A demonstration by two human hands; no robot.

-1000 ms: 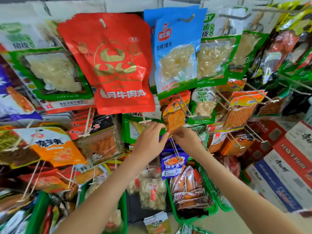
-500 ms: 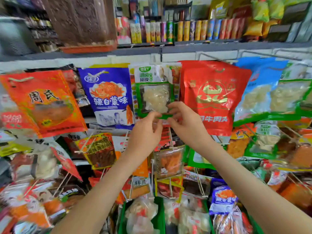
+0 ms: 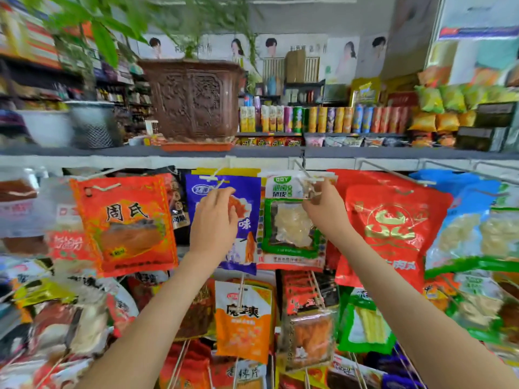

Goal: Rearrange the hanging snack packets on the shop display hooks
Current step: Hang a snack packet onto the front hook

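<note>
Up at the top row of the display, just under the grey shelf [image 3: 365,153] that carries a brown carved planter [image 3: 193,99], a person has both arms raised to the hooks. The right hand [image 3: 323,209] has its grip narrowed to a pinch on the clear upper corner of a green-and-white snack packet with a see-through window of pale pieces [image 3: 292,226]. That corner sits right at the tip of a thin wire hook [image 3: 302,169]. Holding it so high up makes sense to me: the hanging hole is in the header, so that is the part to steer along the wire. The picture is too blurred to say whether the hole is on the hook or off it.

The left hand [image 3: 216,217] is held in front of a purple foil packet [image 3: 248,197], with its fingers bent near the white-tipped hook [image 3: 209,178] above it. I cannot tell whether that grip has closed on anything. It looks placed to steady the neighbouring hook or packet.

The green-and-white packet hangs between the purple one and a large red pouch [image 3: 393,226], overlapping both. An orange-red packet with black characters [image 3: 126,223] hangs further left. With the row this crowded, I would expect the packet edges to snag as it slides.
</note>
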